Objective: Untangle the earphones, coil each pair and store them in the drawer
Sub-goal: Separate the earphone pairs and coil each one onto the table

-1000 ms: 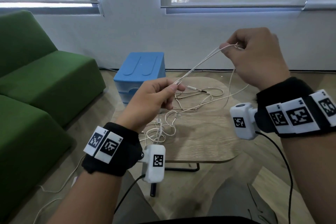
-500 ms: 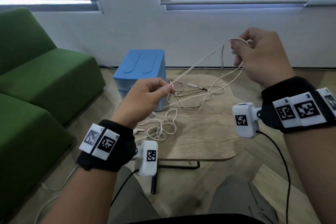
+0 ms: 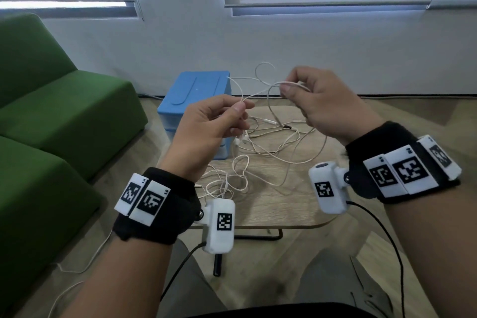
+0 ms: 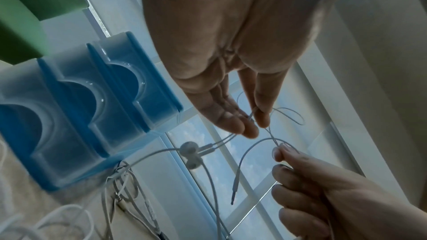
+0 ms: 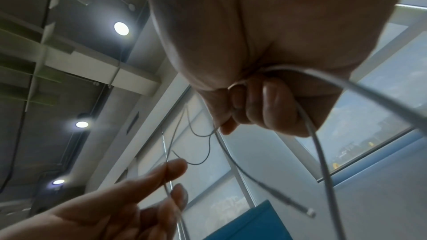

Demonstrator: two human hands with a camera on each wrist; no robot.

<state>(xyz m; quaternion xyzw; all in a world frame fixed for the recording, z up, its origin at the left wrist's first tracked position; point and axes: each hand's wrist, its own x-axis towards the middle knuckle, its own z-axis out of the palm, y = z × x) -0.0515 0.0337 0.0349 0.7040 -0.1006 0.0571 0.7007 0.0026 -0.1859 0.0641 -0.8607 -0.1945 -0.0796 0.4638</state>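
Observation:
A tangle of white earphone cables [image 3: 260, 152] lies on the small wooden table [image 3: 291, 204], with strands lifted into the air. My left hand [image 3: 241, 108] pinches a thin cable between thumb and forefinger above the table's far left. My right hand [image 3: 289, 89] pinches the same cable a short way to the right, other fingers curled. A loop [image 3: 264, 70] stands up between the hands. Two earbuds [image 4: 190, 154] dangle below my left hand [image 4: 256, 125] in the left wrist view. A plug end [image 5: 308, 212] hangs from my right hand [image 5: 228, 125].
A blue plastic drawer unit [image 3: 196, 108] stands on the floor behind the table's left edge, its drawers closed. A green sofa [image 3: 51, 121] fills the left side. A wall with windows is behind. A white cord [image 3: 77, 266] lies on the floor at left.
My right hand has come down and leftward, close to my left hand. The cable between them, stretched taut before, now hangs slack with a loop. My left hand rose slightly.

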